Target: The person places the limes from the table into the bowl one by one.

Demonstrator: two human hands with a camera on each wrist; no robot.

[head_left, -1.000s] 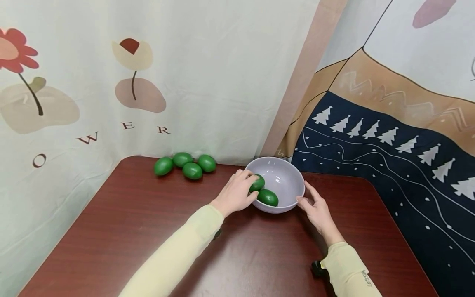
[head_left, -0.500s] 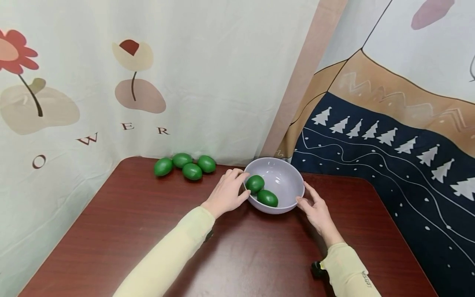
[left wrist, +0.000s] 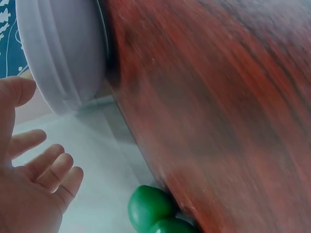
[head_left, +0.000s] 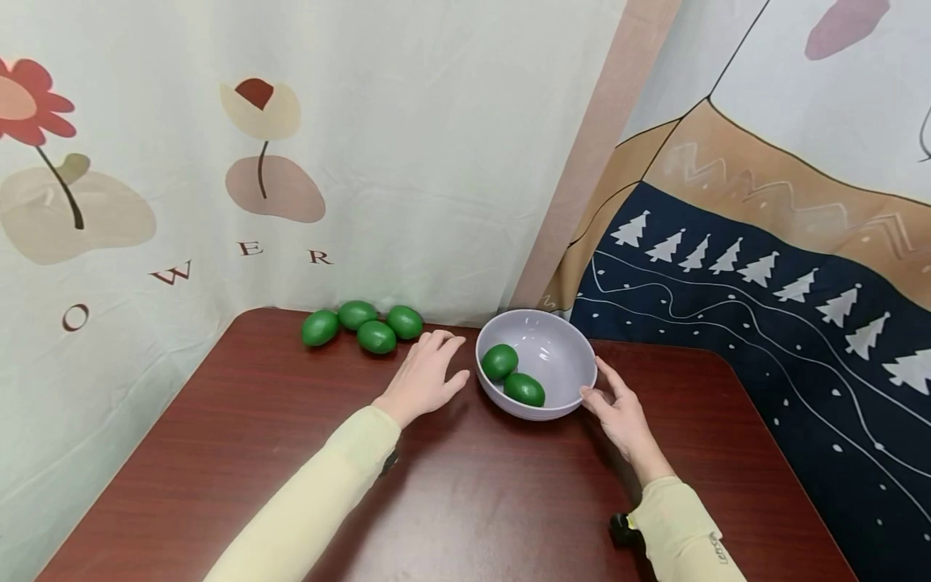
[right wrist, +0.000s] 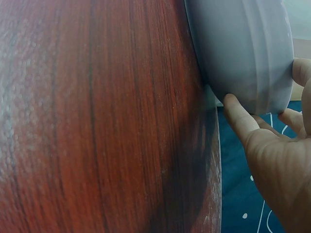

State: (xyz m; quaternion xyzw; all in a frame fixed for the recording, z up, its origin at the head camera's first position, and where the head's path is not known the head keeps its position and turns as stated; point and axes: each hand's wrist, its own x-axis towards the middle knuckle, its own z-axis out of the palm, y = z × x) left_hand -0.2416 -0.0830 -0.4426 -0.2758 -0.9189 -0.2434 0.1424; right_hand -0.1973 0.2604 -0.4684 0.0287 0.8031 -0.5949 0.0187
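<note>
A pale lavender bowl [head_left: 553, 364] stands near the back of the table, with two green limes [head_left: 524, 390] at the left of its inside. My right hand [head_left: 621, 420] holds the bowl's right side, thumb at the rim and fingers against the outer wall; the right wrist view shows the fingertips [right wrist: 231, 101] on that wall. Just left of the bowl, my left hand [head_left: 422, 378] hovers with fingers spread and nothing in it. In the left wrist view its palm [left wrist: 29, 194] faces the bowl's side [left wrist: 63, 53] across a gap. Several more limes [head_left: 377, 337] lie clustered beyond it.
The dark red wooden table [head_left: 218, 453] reaches to a pale flower-print curtain [head_left: 407, 162] at the back. A navy cloth with white trees [head_left: 698, 323] hangs along the right. A small black device [head_left: 622, 529] sits at the right wrist.
My left hand has let go of a lime inside the bowl and drawn back left, out past the rim. The right hand and the bowl have stayed nearly still.
</note>
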